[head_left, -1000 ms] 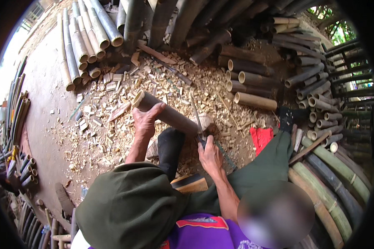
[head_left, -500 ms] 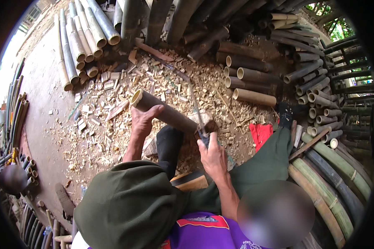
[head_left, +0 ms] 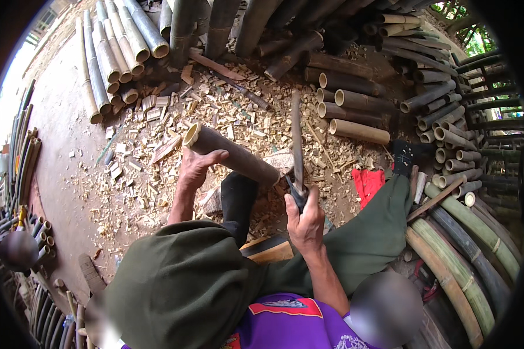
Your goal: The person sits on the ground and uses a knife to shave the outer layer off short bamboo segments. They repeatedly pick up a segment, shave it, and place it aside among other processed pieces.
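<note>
A short dark bamboo tube (head_left: 239,156) slants across the middle, its pale hollow end up at the left. My left hand (head_left: 193,170) is closed round it near that end, with the thumb along the top. Close to the tube's lower right end, my right hand (head_left: 306,222) grips the dark handle of a machete (head_left: 297,136). Its long blade points away from me, almost upright in the picture, just right of the tube's end. Whether the blade touches the tube I cannot tell. A pale block (head_left: 282,160) shows partly behind the tube.
Wood chips (head_left: 151,192) cover the ground. Cut bamboo tubes (head_left: 361,102) lie beyond at the right, and longer poles (head_left: 140,29) lean at the far left. A red cloth (head_left: 368,186) lies by my outstretched right leg (head_left: 372,215). Thick bamboo poles (head_left: 448,256) lie at the right.
My right hand has drawn slightly right and toward me. The machete blade has swung from leaning left over the tube's end to nearly upright beside it. My left hand and the tube have barely moved.
</note>
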